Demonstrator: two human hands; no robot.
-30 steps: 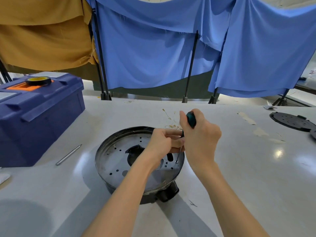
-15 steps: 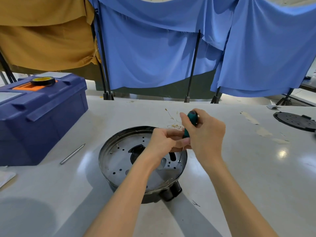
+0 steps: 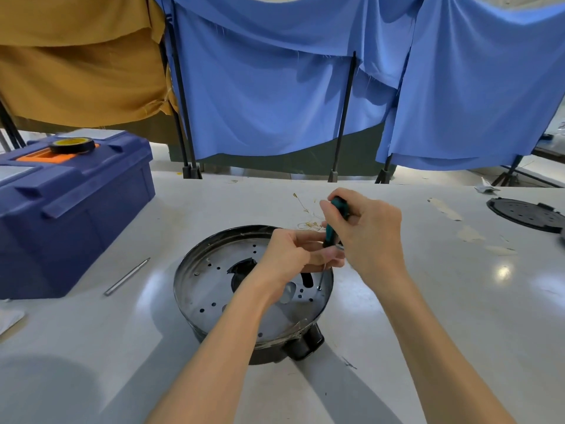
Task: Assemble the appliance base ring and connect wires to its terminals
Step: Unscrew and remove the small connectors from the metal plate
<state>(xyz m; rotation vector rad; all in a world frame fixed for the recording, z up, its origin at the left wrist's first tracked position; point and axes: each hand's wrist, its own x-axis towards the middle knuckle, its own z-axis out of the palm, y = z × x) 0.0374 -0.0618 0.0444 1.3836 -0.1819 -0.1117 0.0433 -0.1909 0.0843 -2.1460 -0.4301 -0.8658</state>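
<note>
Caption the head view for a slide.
Right hand holds green screwdriver, tip on the appliance base; left hand steadies its shaft.

Left hand (image 3: 293,255): I am pinching the screwdriver (image 3: 329,234) shaft with curled fingertips. Right hand (image 3: 367,234): I am gripping its handle, wrist bent, forearms angling inward.

Left hand (image 3: 293,255): showing bare, over the far-right part of the base ring (image 3: 211,283).
Right hand (image 3: 370,237): showing bare too, just right of the base ring's far rim.
Left forearm (image 3: 220,347): running bare and slim, crossing the base ring's near rim.
Right forearm (image 3: 428,332): running bare as well, right of the base ring.
</note>
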